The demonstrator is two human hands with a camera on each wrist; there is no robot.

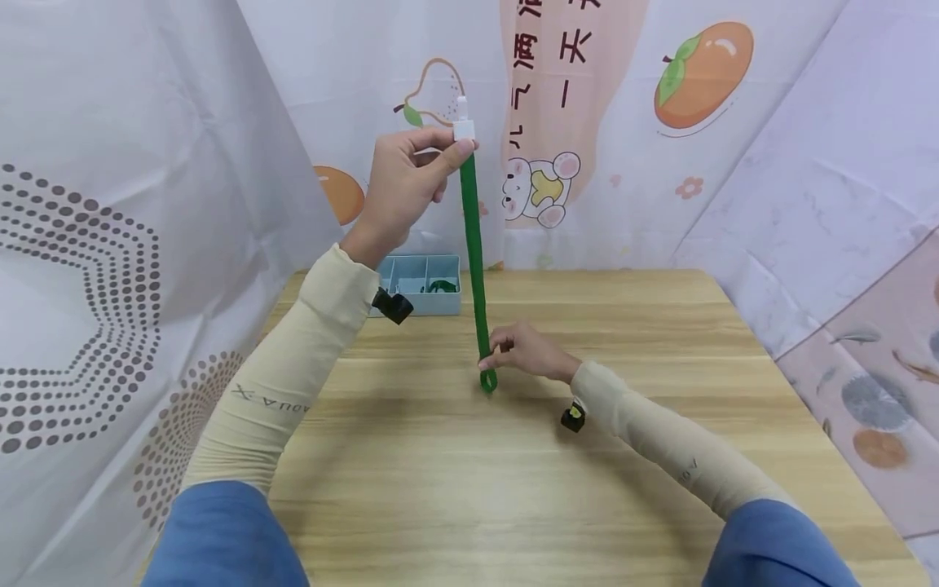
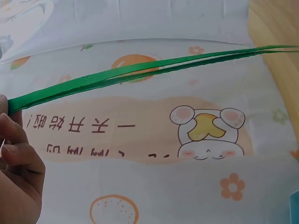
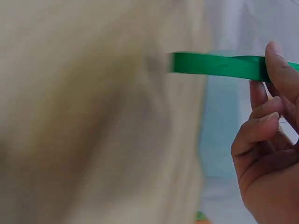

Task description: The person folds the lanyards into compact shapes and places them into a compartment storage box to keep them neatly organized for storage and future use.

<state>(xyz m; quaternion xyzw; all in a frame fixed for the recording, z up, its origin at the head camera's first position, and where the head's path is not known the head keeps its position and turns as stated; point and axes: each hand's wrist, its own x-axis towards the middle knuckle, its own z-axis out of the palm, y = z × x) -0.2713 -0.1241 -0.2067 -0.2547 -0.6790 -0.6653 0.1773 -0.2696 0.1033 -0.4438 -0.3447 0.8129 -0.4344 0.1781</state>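
Note:
A green lanyard (image 1: 474, 236) hangs stretched almost upright over the table, with a white plastic fitting (image 1: 464, 129) at its upper end. Just below that fitting, my raised left hand (image 1: 405, 183) pinches the strap between thumb and finger. Lower down, my right hand (image 1: 534, 350) pinches the strap close to its bottom, where a small loop hangs free under the fingers. The left wrist view shows two strands of the strap (image 2: 98, 80) running side by side. In the right wrist view, thumb and fingers hold the folded strap end (image 3: 210, 64).
Behind my left forearm, a light blue divided box (image 1: 438, 305) stands at the table's back edge, with a dark green item (image 1: 443, 286) in one compartment. The wooden table (image 1: 469, 473) is bordered by printed cloth (image 1: 609, 187) at the back and sides.

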